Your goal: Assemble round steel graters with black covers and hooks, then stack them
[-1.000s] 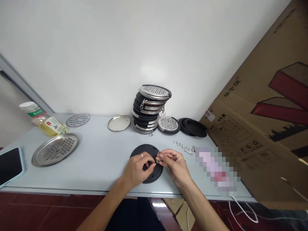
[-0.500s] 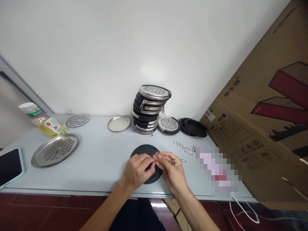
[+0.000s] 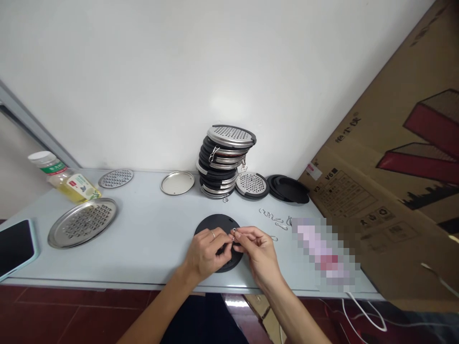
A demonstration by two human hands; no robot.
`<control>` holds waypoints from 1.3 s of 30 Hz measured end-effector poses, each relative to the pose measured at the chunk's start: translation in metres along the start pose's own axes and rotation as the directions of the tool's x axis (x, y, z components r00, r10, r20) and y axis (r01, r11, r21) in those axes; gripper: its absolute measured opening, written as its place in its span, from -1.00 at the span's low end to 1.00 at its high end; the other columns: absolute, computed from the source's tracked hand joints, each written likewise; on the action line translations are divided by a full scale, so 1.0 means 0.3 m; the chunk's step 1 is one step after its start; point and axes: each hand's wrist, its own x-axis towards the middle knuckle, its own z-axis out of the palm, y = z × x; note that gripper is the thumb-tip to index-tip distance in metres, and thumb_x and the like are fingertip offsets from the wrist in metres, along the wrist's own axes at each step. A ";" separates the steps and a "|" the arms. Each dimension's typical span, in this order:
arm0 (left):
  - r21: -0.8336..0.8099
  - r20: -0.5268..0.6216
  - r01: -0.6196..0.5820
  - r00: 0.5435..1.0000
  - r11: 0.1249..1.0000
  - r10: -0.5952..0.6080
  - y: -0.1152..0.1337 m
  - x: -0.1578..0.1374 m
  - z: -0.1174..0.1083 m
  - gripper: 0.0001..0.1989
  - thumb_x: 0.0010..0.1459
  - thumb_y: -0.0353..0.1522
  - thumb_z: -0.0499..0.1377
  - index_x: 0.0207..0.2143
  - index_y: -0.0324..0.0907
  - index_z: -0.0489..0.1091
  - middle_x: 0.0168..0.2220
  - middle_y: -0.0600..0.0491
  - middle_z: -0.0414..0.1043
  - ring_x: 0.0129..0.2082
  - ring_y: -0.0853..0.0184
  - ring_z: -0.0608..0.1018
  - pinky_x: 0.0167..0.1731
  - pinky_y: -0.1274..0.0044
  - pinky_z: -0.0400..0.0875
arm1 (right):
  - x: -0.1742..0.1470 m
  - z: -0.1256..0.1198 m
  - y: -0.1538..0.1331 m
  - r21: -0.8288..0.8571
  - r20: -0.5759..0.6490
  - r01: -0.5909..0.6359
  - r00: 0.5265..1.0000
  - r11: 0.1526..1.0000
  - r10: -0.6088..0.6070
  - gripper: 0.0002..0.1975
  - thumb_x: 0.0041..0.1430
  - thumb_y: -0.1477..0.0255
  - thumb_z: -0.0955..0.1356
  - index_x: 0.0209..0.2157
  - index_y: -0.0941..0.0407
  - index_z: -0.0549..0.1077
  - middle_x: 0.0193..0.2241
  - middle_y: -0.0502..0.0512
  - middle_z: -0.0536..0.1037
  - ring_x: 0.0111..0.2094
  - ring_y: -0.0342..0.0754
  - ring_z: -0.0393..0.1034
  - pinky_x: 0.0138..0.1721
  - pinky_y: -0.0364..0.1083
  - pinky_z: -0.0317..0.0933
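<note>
Over a round black disc point(image 3: 211, 223) near the table's front edge, my two hands meet fingertip to fingertip. My right hand point(image 3: 258, 252) pinches a small silver wire clip point(image 3: 234, 230), whose looped end pokes up above the fingers. From the other side, my left hand point(image 3: 207, 252), with a ring on one finger, closes thumb and forefinger on the same clip. Most of the clip is hidden by the fingers. The disc lies flat beneath, partly covered by the hands. Several loose wire clips point(image 3: 281, 227) lie to the right of my right hand.
A tall leaning stack of round graters point(image 3: 229, 136) stands against the wall. Beside it are another grater point(image 3: 252, 185), black lids point(image 3: 294, 189) and a metal disc point(image 3: 177, 183). At left are a bottle point(image 3: 68, 184), grater plates point(image 3: 84, 222) and a phone point(image 3: 16, 246). A large carton point(image 3: 387, 191) stands right.
The hands stay over the black disc, both still pinching the wire clip. Only slight finger movement shows, along with a small shift of the camera view.
</note>
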 end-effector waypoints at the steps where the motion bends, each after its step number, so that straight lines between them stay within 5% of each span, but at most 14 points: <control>1: -0.018 0.008 0.014 1.000 1.000 -0.014 0.003 0.000 0.000 -0.90 0.14 -0.52 0.13 -0.39 -0.18 0.37 -0.46 0.09 0.49 -0.51 0.41 0.49 -0.47 0.56 0.31 | 0.003 -0.005 -0.003 -0.053 0.009 0.026 1.000 0.998 -0.026 -0.71 -0.13 0.27 0.59 -0.39 0.14 0.59 -0.42 0.09 0.65 -0.39 -0.13 0.48 -0.45 -0.24 0.32; 11: -0.057 0.089 0.120 0.989 0.991 -0.115 0.007 -0.023 0.010 -0.88 0.10 -0.53 0.09 -0.43 -0.16 0.29 -0.48 0.12 0.37 -0.54 0.43 0.39 -0.46 0.57 0.30 | 0.004 -0.051 -0.071 -0.463 0.227 0.186 0.970 0.867 -0.086 -0.84 0.09 0.34 0.44 -0.36 0.15 0.59 -0.48 0.07 0.59 -0.46 -0.11 0.41 -0.50 -0.18 0.28; 19: -0.086 0.127 0.155 0.981 0.984 -0.143 0.013 -0.010 0.003 -0.89 0.10 -0.53 0.09 -0.43 -0.17 0.30 -0.47 0.13 0.36 -0.54 0.44 0.39 -0.47 0.58 0.29 | -0.001 -0.072 -0.136 -0.625 0.418 0.330 0.907 0.707 -0.054 -0.79 0.17 0.51 0.34 -0.25 0.08 0.64 -0.43 0.03 0.61 -0.42 -0.12 0.45 -0.47 -0.19 0.27; 27: -0.318 0.191 0.317 0.945 0.894 -0.267 0.020 -0.018 0.001 -0.91 0.14 -0.49 0.07 -0.40 -0.16 0.32 -0.43 0.11 0.34 -0.49 0.45 0.41 -0.45 0.60 0.32 | 0.019 -0.096 -0.108 -0.388 0.417 0.197 0.909 0.900 -0.019 -0.85 0.14 0.36 0.44 -0.32 0.14 0.61 -0.46 0.07 0.61 -0.42 -0.08 0.50 -0.43 -0.14 0.41; 39: -0.476 0.363 0.511 0.856 0.716 -0.369 0.021 0.005 -0.024 -0.91 0.16 -0.43 0.10 -0.42 -0.19 0.35 -0.46 0.12 0.34 -0.48 0.44 0.36 -0.45 0.60 0.25 | 0.047 -0.119 -0.053 -0.181 0.475 0.080 0.880 0.980 0.016 -0.87 0.12 0.34 0.48 -0.35 0.12 0.62 -0.47 0.06 0.62 -0.43 -0.08 0.51 -0.43 -0.14 0.43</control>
